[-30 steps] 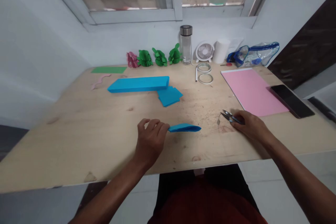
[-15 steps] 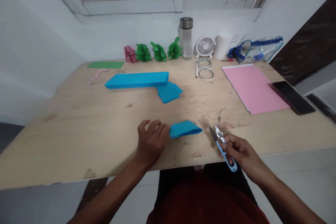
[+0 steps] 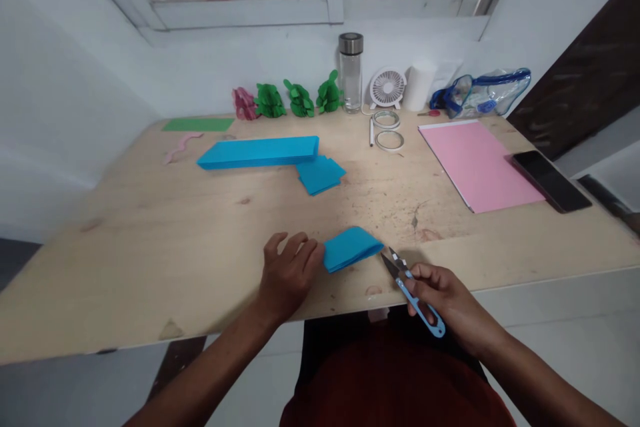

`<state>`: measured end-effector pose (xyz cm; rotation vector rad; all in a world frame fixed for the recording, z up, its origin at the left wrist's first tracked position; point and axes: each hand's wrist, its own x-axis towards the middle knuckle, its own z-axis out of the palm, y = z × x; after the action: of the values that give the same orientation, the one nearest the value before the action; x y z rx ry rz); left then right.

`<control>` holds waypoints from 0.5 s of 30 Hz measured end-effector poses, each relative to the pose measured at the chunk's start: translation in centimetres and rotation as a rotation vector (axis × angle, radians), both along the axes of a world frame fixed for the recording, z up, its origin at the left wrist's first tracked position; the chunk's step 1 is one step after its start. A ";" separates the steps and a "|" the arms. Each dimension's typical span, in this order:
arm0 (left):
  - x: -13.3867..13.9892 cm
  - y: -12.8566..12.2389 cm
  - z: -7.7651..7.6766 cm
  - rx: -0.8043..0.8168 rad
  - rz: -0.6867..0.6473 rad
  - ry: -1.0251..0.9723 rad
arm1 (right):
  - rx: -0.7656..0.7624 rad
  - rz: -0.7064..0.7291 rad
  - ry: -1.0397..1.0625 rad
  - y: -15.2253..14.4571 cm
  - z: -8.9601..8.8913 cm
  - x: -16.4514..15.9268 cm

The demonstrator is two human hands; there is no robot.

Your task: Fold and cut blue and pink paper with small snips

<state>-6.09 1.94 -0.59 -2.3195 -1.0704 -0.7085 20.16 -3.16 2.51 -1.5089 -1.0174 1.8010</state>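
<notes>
My left hand (image 3: 293, 270) pinches the left end of a folded blue paper (image 3: 353, 247) just above the tabletop's front part. The paper's right end comes to a slanted point. In my right hand (image 3: 440, 297) is a pair of light-blue thread snips (image 3: 420, 307), gripped by the handles. Their dark blades stand apart and point up and left, close to the paper's right tip. Whether the blades touch the paper I cannot tell. Further back lie a long folded blue paper strip (image 3: 260, 151) and some smaller blue pieces (image 3: 321, 175) at its right end.
Green paper shapes (image 3: 300, 99), a pink one (image 3: 245, 103), a glass bottle (image 3: 351, 73) and a small fan (image 3: 389, 87) line the wall. Tape rolls (image 3: 389, 141) sit in front. Pink paper (image 3: 483, 167) and a phone (image 3: 550, 180) lie right; a green strip (image 3: 199, 125) lies back left.
My right hand has brought the snips leftward, close to the paper's tip. The blue paper has tilted a little in my left hand. The view has shifted slightly.
</notes>
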 end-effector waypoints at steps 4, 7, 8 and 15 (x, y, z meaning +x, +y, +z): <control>-0.2 0.0 -0.2 0.003 -0.018 0.003 | -0.013 0.001 0.004 0.2 0.0 -0.1; -0.3 -0.1 -0.3 0.006 -0.025 0.011 | -0.006 0.007 -0.017 0.5 0.0 -0.3; -0.4 -0.1 -0.3 0.000 -0.028 0.019 | -0.005 0.014 -0.025 0.6 0.1 -0.3; -1.0 -0.6 0.3 -0.057 -0.086 0.098 | -0.013 0.053 -0.076 0.6 0.1 -0.5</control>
<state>-7.10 1.36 -0.34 -2.4349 -0.9640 -0.5963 19.66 -2.59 2.64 -1.5826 -1.0936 1.8019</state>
